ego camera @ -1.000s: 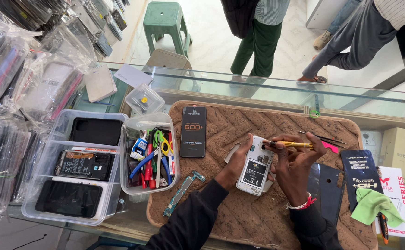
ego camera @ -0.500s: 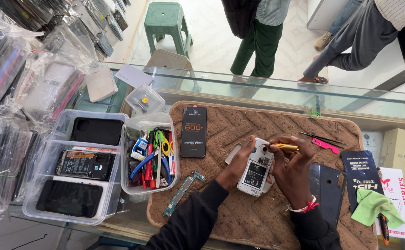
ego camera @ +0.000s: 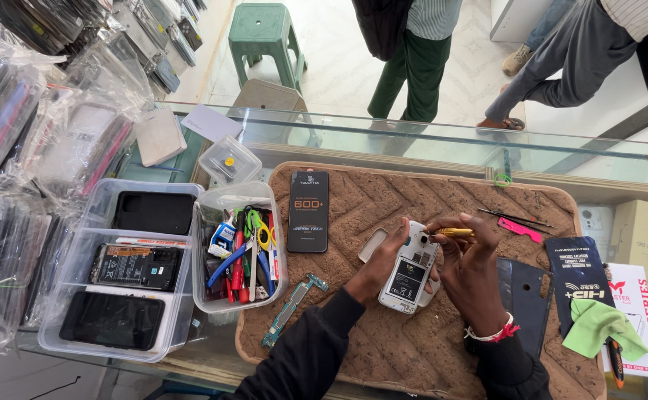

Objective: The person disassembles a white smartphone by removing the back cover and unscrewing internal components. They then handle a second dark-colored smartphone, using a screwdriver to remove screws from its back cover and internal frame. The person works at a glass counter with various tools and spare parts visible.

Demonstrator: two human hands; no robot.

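The left hand (ego camera: 383, 263) is gripping an opened white phone (ego camera: 408, 268) while the right hand (ego camera: 470, 259) is pinching a yellow-handled screwdriver (ego camera: 453, 232) against it, over the brown mat (ego camera: 383, 200).

both forearms, in black sleeves, come up from the near edge of the mat and meet near its middle. the left hand (ego camera: 384, 261) is curled, fingers closed in a grip. the right hand (ego camera: 472, 261) is bent at the wrist, its fingertips pinched together.
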